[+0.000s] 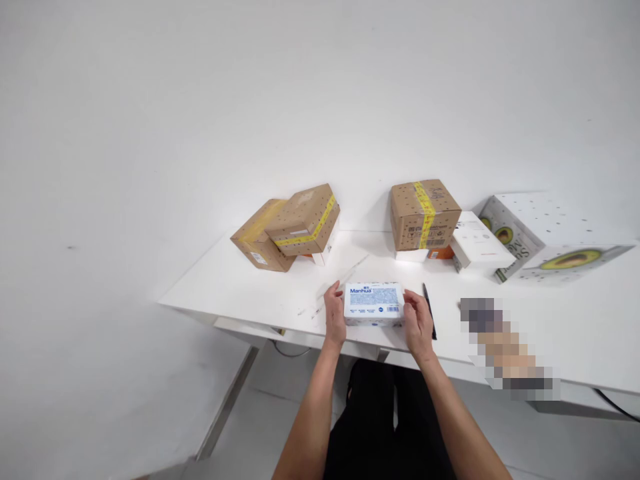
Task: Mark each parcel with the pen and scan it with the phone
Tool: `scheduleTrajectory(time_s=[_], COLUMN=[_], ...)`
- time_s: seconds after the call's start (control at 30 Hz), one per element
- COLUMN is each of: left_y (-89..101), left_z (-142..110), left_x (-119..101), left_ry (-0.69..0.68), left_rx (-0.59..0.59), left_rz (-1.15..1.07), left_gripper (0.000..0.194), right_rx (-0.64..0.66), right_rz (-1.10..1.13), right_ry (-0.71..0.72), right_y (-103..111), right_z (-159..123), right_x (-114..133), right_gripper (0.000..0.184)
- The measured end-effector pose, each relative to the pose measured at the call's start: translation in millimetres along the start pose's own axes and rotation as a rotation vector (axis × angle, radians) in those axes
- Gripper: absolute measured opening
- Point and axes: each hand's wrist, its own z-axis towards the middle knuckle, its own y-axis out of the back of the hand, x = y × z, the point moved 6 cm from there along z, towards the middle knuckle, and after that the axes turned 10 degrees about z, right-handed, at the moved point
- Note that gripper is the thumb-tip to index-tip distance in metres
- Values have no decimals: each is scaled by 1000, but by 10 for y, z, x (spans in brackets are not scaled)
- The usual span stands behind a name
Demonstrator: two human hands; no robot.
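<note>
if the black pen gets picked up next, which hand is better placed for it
Probably the right hand: it is close beside the black pen, while the left hand is at the far end of the Manhua package.

Tabletop [300,297] layout: boxes at rear, pack at front.
At rear left, a first carton [256,243] is sitting beside a second carton [305,223], which is resting above a small box [326,252]. Right of center, a third carton [425,217] is resting on low boxes [411,255]; a flat box [483,245], then a large box [560,223], are following rightward. The pack [373,305] is lying between the hands, a pen [431,310] to its right.
</note>
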Motion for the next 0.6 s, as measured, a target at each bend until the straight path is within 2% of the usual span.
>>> scheduleTrajectory(time_s=[0.17,0.3,0.37,0.47,0.6], left_y=[63,85,91,130,175], left_z=[-111,-174,-169,-155,-151], left_x=[-69,-117,-75,32,40], left_ry=[-65,-120,-75,46,50], left_rx=[-134,-171,-170,-230,-275], left_rz=[39,52,-70,-342,-501], left_gripper=[56,58,56,49,45], right_rx=[5,83,71,48,7], right_rz=[-107,-85,-41,40,155], right_ry=[-125,-30,21,71,81], right_y=[-37,-59,-27,19,49], right_z=[24,-11,-38,-87,-145], right_x=[-96,-66,-33,19,59], right_gripper=[48,52,52,48,45])
